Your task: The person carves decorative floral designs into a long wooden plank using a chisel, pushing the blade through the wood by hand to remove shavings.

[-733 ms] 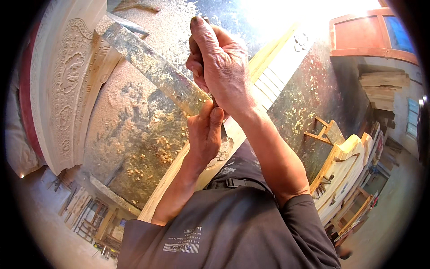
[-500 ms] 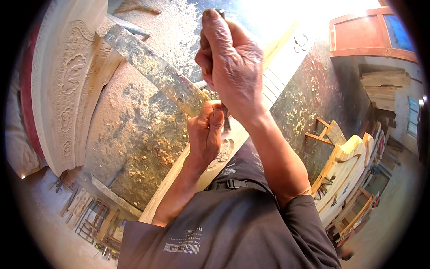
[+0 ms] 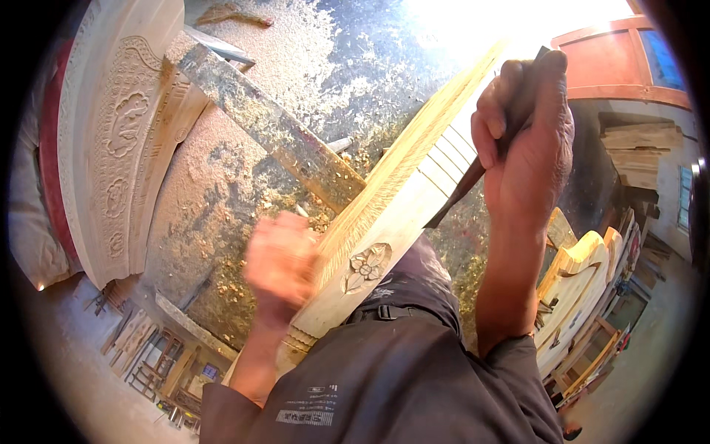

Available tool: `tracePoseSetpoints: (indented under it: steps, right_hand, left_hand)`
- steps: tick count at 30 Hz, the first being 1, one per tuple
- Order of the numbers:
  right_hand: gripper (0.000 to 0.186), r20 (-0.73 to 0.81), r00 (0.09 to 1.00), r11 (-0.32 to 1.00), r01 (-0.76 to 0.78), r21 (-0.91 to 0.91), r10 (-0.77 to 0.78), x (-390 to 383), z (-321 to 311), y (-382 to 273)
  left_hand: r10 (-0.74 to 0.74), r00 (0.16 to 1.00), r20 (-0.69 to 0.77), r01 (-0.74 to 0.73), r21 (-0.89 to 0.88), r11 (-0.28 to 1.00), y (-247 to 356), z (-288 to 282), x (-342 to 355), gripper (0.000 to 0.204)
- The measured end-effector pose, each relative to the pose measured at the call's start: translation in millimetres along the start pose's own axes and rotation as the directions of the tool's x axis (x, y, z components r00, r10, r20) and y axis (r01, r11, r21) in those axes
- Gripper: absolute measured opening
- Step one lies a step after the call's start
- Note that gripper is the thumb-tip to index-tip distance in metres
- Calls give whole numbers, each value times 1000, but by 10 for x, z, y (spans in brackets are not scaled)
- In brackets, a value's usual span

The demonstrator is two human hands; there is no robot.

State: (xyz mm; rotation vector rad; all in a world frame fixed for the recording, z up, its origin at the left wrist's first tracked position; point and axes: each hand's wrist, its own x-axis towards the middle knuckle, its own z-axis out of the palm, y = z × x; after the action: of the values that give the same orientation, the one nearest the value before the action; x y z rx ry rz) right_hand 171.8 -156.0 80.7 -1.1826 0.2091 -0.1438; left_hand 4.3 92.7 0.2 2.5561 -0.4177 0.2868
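My right hand (image 3: 526, 144) is raised on the right, its fingers wrapped round a wood chisel (image 3: 464, 190). The dark blade slants down to the left, its tip by the right edge of a pale wooden beam (image 3: 403, 211). Whether the tip touches the wood I cannot tell. A carved flower relief (image 3: 367, 268) is fully visible on the beam, close to my waist. Several lines are cut across the beam farther up. My left hand (image 3: 281, 259), smeared by motion, is at the beam's left side, left of the carving; its fingers cannot be made out.
A large carved panel (image 3: 122, 155) stands at the left. A worn plank (image 3: 262, 118) runs diagonally up to the beam. Shavings and sawdust (image 3: 214, 170) cover the floor. Curved wooden pieces (image 3: 584, 288) stand at the right, below a red-framed cabinet (image 3: 603, 63).
My right hand has swung right with the chisel, away from the carving. My left hand has let go of the chisel's lower part and moved left and down, uncovering the flower.
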Motion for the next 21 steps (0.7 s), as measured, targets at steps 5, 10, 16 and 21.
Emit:
tracePoseSetpoints:
  steps: [5,10,16,21]
  right_hand:
    - [47,226,955,975,-210,68,189,-12,213,249]
    - [46,314,903,948,-318,34,292,-53,573,667]
    - [47,315,893,943,-333,-18,322,-43,673,800]
    - [47,332,885,942,-332,-43,327,-49,696,833]
  left_hand:
    - [-633,768,-93,464,-601,651,-36,-24,158,24]
    - [-624,754,206,455,-849,270,449,521,404,24]
    - [-525,835,162,453,-744,491,476,678,397,16]
    - [-514,852,101,418,-721,552,457,710,385,13]
